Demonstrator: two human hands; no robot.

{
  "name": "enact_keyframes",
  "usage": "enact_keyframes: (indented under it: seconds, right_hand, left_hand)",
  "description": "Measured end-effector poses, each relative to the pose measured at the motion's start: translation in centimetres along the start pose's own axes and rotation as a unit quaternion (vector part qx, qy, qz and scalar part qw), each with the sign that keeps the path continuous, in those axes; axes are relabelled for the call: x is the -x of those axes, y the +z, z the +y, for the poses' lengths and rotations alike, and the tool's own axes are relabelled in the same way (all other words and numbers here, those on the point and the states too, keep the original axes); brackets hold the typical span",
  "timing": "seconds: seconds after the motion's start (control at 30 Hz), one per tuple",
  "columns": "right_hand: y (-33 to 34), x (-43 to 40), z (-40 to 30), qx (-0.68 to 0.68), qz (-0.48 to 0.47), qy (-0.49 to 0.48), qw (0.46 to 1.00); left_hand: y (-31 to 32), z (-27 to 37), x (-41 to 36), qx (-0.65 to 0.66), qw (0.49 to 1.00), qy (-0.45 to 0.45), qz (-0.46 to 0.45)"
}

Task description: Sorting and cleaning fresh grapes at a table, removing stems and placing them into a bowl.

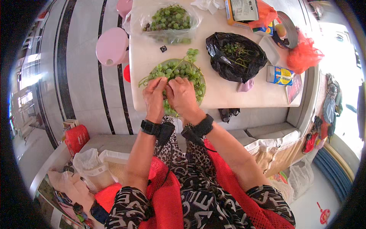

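Green grapes and their stems (178, 68) fill a round tray (203, 86) at the near left part of the table. Over its near side, my left hand (155, 93) and my right hand (181, 93) meet with bent fingers. Their fingertips pinch something small among the grapes, which the fingers mostly hide; it seems to be part of a grape bunch. Beyond the tray lies a clear plastic bag (137, 21) of grapes (171, 18). To the right, an open black plastic bag (248, 73) holds bare grape stems (238, 54).
A small black object (163, 49) lies between tray and clear bag. At the table's right are a blue and yellow pack (280, 75), a white tray (269, 51), a metal bowl (291, 31) and a red plastic bag (304, 54). Pink stools (112, 46) stand left of the table (220, 98).
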State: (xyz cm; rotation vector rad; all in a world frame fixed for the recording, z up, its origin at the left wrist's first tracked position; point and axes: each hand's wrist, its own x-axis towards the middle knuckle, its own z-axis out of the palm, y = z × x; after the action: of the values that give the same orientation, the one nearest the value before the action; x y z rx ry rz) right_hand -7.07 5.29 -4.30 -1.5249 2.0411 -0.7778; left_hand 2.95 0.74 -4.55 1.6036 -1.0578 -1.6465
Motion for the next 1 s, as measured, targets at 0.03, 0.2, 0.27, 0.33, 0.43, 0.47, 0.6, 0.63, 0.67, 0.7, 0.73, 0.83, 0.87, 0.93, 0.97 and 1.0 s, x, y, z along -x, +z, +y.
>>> enact_keyframes:
  seconds: [0.03,0.2,0.27,0.33,0.43,0.47,0.6,0.63,0.67,0.7,0.73,0.83,0.87,0.93,0.97,1.0]
  right_hand:
    - [0.1,0.3,-0.2,0.002,-0.01,0.003,1.0]
    - [1.4,1.8,-0.3,-0.048,0.034,-0.026,0.998]
    - [1.7,2.2,-0.2,-0.06,0.028,-0.026,0.997]
    - [2.2,2.6,-0.1,-0.135,-0.023,0.02,0.99]
    - [2.5,2.8,-0.2,-0.175,0.001,0.015,0.985]
    - [2.5,2.9,-0.2,-0.174,-0.001,0.014,0.985]
    - [2.4,3.2,-0.4,-0.198,-0.011,0.044,0.979]
    - [2.5,3.3,-0.4,-0.209,-0.007,0.063,0.976]
    - [2.7,3.3,-0.4,-0.208,-0.008,0.061,0.976]
    - [2.7,3.3,-0.4,-0.207,-0.003,0.064,0.976]
    - [2.8,3.3,-0.3,-0.206,0.002,0.066,0.976]
    - [2.4,3.4,-0.9,-0.271,-0.045,0.105,0.956]
    - [2.5,3.5,-0.9,-0.271,-0.044,0.106,0.956]
    - [2.5,3.7,-1.1,-0.227,-0.013,0.042,0.973]
    - [2.5,3.7,-1.0,-0.228,-0.014,0.041,0.973]
    - [2.1,3.4,-1.2,-0.209,-0.015,0.02,0.977]
  left_hand:
    - [-0.1,-0.2,0.2,0.035,0.999,-0.03,0.009]
    - [-1.1,-0.9,1.6,0.014,1.0,-0.014,0.004]
    - [-1.4,-1.3,1.8,0.023,0.999,-0.03,0.002]
    - [-1.6,-1.8,1.9,0.039,0.999,-0.012,0.012]
    - [-1.8,-1.9,2.1,0.025,1.0,0.001,-0.004]
    - [-1.7,-1.9,2.3,0.027,1.0,0.001,-0.002]
    - [-1.2,-2.6,2.5,0.095,0.995,-0.025,0.005]
    - [-1.1,-3.0,2.4,0.107,0.994,-0.027,0.011]
    - [-1.1,-3.4,2.2,0.108,0.994,-0.027,0.012]
    - [-0.9,-3.3,2.1,0.112,0.993,-0.035,0.013]
    - [-0.7,-3.1,2.1,0.115,0.992,-0.043,0.014]
    - [0.3,-1.3,2.5,0.146,0.987,-0.057,0.028]
    - [0.3,-1.6,2.2,0.146,0.987,-0.057,0.027]
    - [0.3,-2.1,1.4,0.169,0.98,-0.105,0.017]
    - [0.2,-2.3,1.2,0.168,0.98,-0.105,0.018]
    - [0.2,-2.2,1.0,0.163,0.982,-0.094,0.017]
